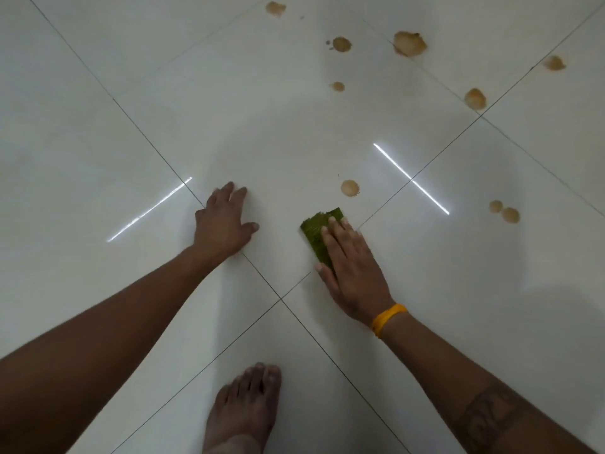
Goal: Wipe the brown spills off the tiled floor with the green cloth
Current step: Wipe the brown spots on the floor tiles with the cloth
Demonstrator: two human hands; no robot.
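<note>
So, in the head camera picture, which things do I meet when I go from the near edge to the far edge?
Bare foot → yellow wristband → right hand on the green cloth → nearest brown spill → large brown spill.

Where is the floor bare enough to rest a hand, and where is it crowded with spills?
Bare: the tiles left of the left hand, and the patch between that hand and the cloth under the right hand. Also bare around the foot. Crowded: the upper right, with brown spills, plus one spill just beyond the cloth and a pair farther right.
</note>
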